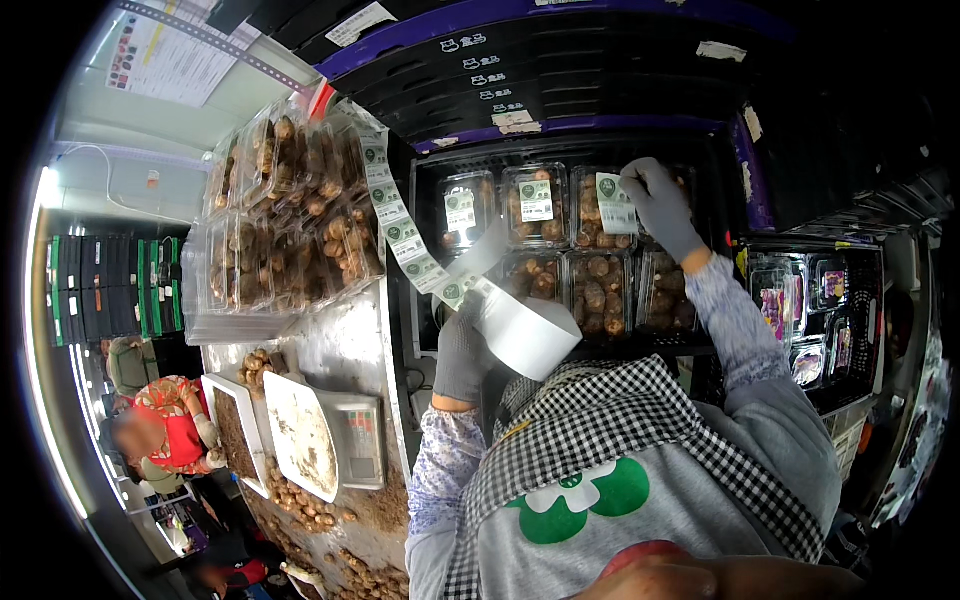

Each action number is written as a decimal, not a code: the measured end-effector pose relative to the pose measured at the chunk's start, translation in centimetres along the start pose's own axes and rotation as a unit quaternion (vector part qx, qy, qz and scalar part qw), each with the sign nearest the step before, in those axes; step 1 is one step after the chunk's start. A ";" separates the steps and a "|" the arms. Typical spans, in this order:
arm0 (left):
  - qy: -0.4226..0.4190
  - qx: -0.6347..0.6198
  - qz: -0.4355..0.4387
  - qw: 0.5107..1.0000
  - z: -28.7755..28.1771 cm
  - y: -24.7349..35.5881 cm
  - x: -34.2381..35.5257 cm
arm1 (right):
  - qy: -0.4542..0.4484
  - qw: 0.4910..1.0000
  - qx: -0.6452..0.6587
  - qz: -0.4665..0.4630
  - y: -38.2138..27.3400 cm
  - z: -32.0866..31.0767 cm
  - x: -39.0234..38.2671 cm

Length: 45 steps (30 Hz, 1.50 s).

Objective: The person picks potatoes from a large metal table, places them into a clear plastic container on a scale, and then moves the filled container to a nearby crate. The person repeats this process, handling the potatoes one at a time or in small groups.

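My gloved left hand [460, 355] is closed on a long strip of printed labels [405, 240], whose bare white backing [530, 335] loops out beside the fingers. Up ahead, my gloved right hand [660, 208] pinches the right edge of a green-and-white label [615, 203], which lies over the lid of a clear box of brown tubers [588, 215]. Two boxes to its left, the middle one [520, 180] and the left one [468, 185], bear labels. In the nearer row, a box of tubers [598, 295] shows no label. All sit in a black crate [570, 143].
Many clear boxes of tubers [285, 215] are stacked at left. Below them are a scale [362, 440], a white scoop-like tray [300, 440] and loose tubers [300, 505]. Black crates [480, 75] rise behind; another crate [870, 320] with packs stands right. A person in red [170, 425] is far left.
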<state>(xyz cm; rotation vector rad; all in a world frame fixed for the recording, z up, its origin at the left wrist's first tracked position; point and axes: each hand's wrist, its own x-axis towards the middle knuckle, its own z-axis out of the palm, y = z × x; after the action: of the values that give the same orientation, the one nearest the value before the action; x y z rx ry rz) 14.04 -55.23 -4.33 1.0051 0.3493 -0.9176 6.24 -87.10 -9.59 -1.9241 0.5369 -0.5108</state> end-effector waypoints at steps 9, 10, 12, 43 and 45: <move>-0.028 0.058 0.028 0.998 -2.5 -1.5 0.7 | -0.100 0.975 -0.177 0.093 10.2 2.9 3.1; -0.014 -0.027 -0.005 1.000 -1.6 -1.2 0.2 | -0.103 0.973 -0.186 0.089 10.6 3.3 3.2; -0.001 -0.016 -0.005 1.000 -1.3 -1.1 -0.1 | -0.113 0.968 -0.209 0.082 11.8 4.0 3.3; -0.102 0.039 -0.033 0.994 5.6 -2.7 -0.4 | -0.109 0.926 -0.170 -0.320 -8.1 1.9 -9.0; -0.156 0.199 0.045 0.966 5.6 -3.1 -0.6 | -0.122 0.917 -0.185 -0.331 -7.1 2.1 -8.7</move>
<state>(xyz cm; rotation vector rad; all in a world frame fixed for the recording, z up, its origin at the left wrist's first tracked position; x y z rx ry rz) 10.44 -60.35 -2.80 1.2086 -0.1544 -1.0676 1.39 -77.94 -4.81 -2.4915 -0.2237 -0.6048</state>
